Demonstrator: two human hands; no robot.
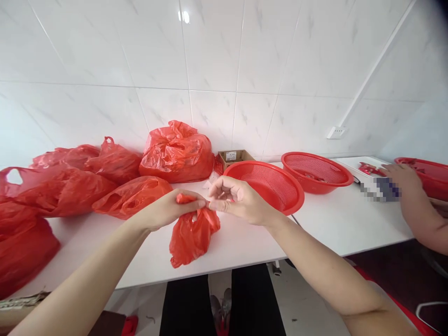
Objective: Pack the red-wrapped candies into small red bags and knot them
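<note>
A small red plastic bag (pixel 192 240) hangs crumpled over the white table, near its front edge. My left hand (pixel 177 207) is closed on the bag's gathered top, and a bit of red plastic sticks out above the thumb. My right hand (pixel 241 200) meets it there, thumb and forefinger pinching the bag's neck close to the left thumb, the other fingers curled. What the bag contains, if anything, is hidden. Just behind the right hand stands a red perforated basket (pixel 280 184). Left of the hands lies a flat red plastic bag (pixel 135 196).
Several filled red bags crowd the left, with a bulky tied one (pixel 177 154) against the wall. A small cardboard box (pixel 234 156) and a second red basket (pixel 317 170) stand behind. At right, another person's hand (pixel 402 177) is over a white device (pixel 380 186); a socket (pixel 336 133) is on the wall.
</note>
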